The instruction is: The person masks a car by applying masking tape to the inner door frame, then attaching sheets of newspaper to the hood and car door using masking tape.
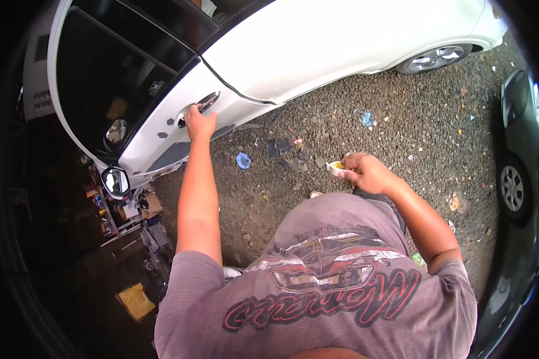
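My left hand (pixel 201 124) is at the white car's door (pixel 233 66), its fingers bent in at the door handle (pixel 207 103). The thumb stands out to the side, and the fingertips are partly hidden. Dark grey patches (pixel 172 152) mark the panel below and beside that handle. Held out in front of my belly, my right hand (pixel 368 172) pinches a small pale round piece (pixel 335 170) with yellow inside. Whether it is a tape roll or a little cup, I cannot tell.
Gravel (pixel 329 113) covers the ground, with a blue crumpled wrapper (pixel 243 160) and dark flat scraps (pixel 280 146). A side mirror (pixel 115 181) juts out at left, near a cluttered shelf (pixel 126 209). Another car (pixel 512 185) stands at right. A yellow cloth-like piece (pixel 136 301) lies lower left.
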The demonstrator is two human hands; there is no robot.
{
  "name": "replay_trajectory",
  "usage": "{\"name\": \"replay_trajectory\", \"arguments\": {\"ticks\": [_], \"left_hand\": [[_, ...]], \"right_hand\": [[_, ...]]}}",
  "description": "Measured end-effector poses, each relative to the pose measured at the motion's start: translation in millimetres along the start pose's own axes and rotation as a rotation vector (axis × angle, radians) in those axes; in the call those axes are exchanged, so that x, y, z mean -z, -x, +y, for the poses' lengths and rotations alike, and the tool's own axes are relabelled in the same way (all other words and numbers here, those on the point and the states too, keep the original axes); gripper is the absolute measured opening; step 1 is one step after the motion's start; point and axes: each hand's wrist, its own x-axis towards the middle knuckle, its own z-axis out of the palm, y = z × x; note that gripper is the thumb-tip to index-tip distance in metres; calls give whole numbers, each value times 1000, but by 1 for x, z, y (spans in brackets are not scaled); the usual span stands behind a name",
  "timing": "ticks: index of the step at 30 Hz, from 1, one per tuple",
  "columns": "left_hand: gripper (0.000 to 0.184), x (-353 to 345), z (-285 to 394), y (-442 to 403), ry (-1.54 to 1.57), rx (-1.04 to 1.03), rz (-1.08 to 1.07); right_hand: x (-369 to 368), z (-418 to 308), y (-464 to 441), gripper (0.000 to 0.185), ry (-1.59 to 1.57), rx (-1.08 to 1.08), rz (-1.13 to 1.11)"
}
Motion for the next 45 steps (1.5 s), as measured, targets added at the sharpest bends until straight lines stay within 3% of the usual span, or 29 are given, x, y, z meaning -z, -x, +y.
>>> {"name": "replay_trajectory", "arguments": {"ticks": [6, 8, 11, 15, 16, 18, 19, 20, 22, 24, 26, 30, 32, 36, 38, 45], "left_hand": [[67, 2, -8, 3, 58, 5, -92], [77, -3, -14, 7, 41, -87, -57], [88, -4, -10, 31, 25, -53, 58], [91, -20, -24, 73, 96, -38, 61], [84, -27, -29, 89, 140, -31, 0], [31, -38, -35, 129, 183, -82, -58], [18, -62, -48, 147, 243, -123, -27], [18, -80, -54, 172, 224, -162, 38], [30, -62, -41, 220, 321, -38, -275], [42, -80, -42, 271, 285, -23, -369], [39, -88, -40, 321, 311, 88, -549], [31, -132, -55, 408, 468, 78, -645], [29, -128, -52, 426, 360, 149, -913], [32, -136, -65, 452, 337, 221, -861], [34, -162, -90, 465, 558, 468, -770], [37, -149, -124, 464, 464, 538, -643]], "right_hand": [[1, -7, -8, 22, 40, 39, -16], [1, -10, -11, 25, 68, 61, -28], [-3, -14, -10, 25, 52, 28, -35], [-5, -23, -11, 24, 84, 2, -64], [-6, -26, -10, 24, 99, 11, -75], [-9, -28, -11, 24, 58, -70, -132], [-12, -26, -11, 24, 95, -25, -137], [-14, -25, -11, 25, 110, 4, -139], [-17, -28, -14, 26, 126, 16, -165], [-19, -33, -16, 27, 158, 1, -208], [-21, -38, -18, 28, 190, -17, -255], [-24, -41, -24, 30, 252, 15, -297], [-23, -45, -28, 28, 307, 49, -358], [-25, -56, -35, 29, 370, 39, -435], [-27, -56, -40, 29, 390, 35, -486], [-27, -60, -40, 30, 391, 173, -481]]}}
